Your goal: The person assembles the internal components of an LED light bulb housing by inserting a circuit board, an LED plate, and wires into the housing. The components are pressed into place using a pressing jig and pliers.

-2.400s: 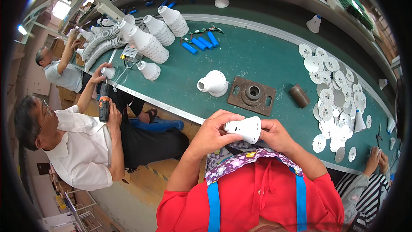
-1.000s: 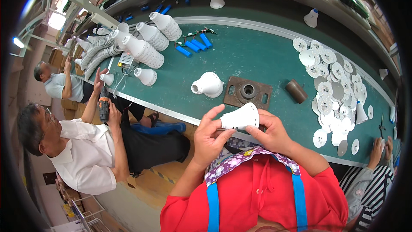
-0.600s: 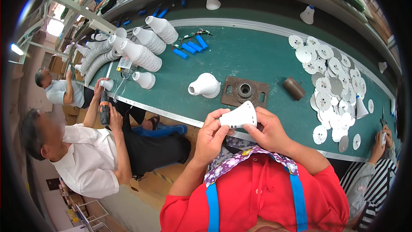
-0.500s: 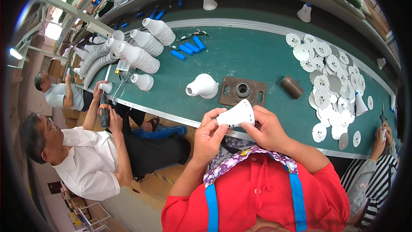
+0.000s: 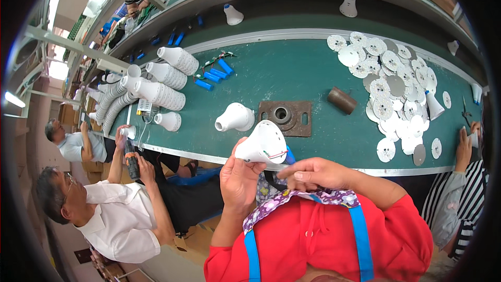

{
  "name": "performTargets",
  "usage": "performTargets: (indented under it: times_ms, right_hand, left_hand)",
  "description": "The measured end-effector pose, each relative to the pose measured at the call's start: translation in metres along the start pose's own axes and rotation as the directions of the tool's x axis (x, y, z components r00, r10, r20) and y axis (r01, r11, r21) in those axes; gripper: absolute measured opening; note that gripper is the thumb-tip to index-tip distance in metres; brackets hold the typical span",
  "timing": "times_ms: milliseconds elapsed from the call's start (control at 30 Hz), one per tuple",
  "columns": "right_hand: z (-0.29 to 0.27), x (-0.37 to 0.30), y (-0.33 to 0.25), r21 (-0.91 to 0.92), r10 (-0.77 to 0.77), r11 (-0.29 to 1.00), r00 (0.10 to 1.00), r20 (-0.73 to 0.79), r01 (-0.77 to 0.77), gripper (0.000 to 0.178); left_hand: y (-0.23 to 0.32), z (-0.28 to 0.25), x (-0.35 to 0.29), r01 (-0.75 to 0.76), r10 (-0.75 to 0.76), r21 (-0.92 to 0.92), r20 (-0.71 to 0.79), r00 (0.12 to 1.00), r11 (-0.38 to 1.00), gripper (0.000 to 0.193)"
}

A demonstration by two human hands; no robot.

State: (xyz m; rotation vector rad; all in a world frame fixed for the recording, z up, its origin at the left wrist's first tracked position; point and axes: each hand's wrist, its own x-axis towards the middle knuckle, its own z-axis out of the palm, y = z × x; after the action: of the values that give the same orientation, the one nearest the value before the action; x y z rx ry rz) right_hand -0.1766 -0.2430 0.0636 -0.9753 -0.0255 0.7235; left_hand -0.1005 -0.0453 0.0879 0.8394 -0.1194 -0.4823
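Near frame centre, gripping a white cone (image 5: 259,143)

Holding its narrow end in the left hand (image 5: 237,184), pointing long axis and wide mouth rightward, past a blue cylinder (image 5: 290,155) to the curled right hand (image 5: 319,172), too hidden to tell if gripping anything.

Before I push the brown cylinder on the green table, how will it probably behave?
The brown cylinder lies on its curved side, so it may roll if pushed. Its rusty-looking surface suggests stiff metal, perhaps heavy for its size.
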Motion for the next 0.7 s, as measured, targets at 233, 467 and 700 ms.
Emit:
performTargets:
  times_ms: [233,467,700]
  right_hand:
    - [0.014,0.012,0.001,0.608,-0.364,0.667,0.900,-0.239,0.431,0.037]
    - [0.018,-0.004,-0.024,-0.305,-0.530,0.848,0.703,-0.474,0.433,0.025]
    - [0.022,-0.011,-0.020,-0.902,-0.712,0.422,0.650,-0.264,0.096,0.038]
  left_hand:
    - [-0.006,0.006,-0.005,-0.060,0.072,0.151,-0.076,0.995,0.987,0.034]
    - [-0.017,-0.004,-0.005,-0.052,0.068,0.234,-0.059,0.996,0.971,0.035]
    - [-0.027,-0.016,-0.004,-0.158,0.126,0.433,0.101,0.987,0.888,0.021]
